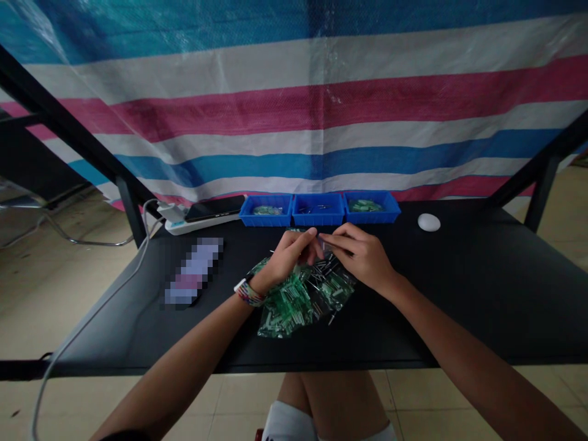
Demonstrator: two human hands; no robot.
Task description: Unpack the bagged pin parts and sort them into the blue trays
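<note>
Packets lie part-hidden by left hand and right hand, grips unclear, blue bins beyond.

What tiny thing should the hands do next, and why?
Maybe the right hand could nudge the thin pale stick farther into the green pile: it lies at the pile's near edge, so it might get brushed away.

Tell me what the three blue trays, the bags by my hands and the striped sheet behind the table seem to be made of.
Blue trays: likely molded plastic, smooth, with evenly colored walls.
Bags: probably clear plastic film, shiny and crinkled, green pieces showing through.
Striped sheet: possibly woven plastic tarpaulin, given its sheen, creases and fine surface texture.
</note>
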